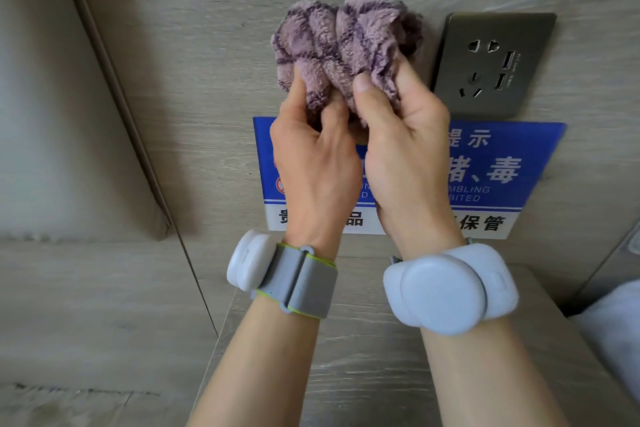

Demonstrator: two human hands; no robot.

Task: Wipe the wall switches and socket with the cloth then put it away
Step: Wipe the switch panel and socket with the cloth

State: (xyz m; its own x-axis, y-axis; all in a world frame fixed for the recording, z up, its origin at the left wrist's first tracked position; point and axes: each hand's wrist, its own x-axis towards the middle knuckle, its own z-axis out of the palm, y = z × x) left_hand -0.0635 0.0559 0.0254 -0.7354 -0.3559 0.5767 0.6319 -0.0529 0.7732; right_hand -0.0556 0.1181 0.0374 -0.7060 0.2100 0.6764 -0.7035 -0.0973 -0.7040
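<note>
Head view: I see both hands raised together in front of the wall, the left hand (311, 156) and the right hand (401, 149) side by side and touching, each clamped on the lower folds of the cloth (343, 48), which stands bunched above the fingertips and hides whatever plate lies behind it. The socket (491, 62) sits just to the right of the right hand, uncovered, with open pin slots and two USB ports. Risk, as I judge it: if the cloth is damp, pressing its pile into those openings could carry moisture inside; a loose fold could also snag on a slot edge. A bunched wad gives uneven contact, so corners of the plate may be missed. No switches are visible; they may be behind the cloth, and I cannot tell. The blue notice sign (502, 166) lies directly behind and below both hands. The wall panel (207, 62) is pale wood-grain laminate, smooth and easy to wipe. A matching ledge (363, 374) runs beneath the wrists, and an upholstered pad (52, 114) stands well left of the left hand.
</note>
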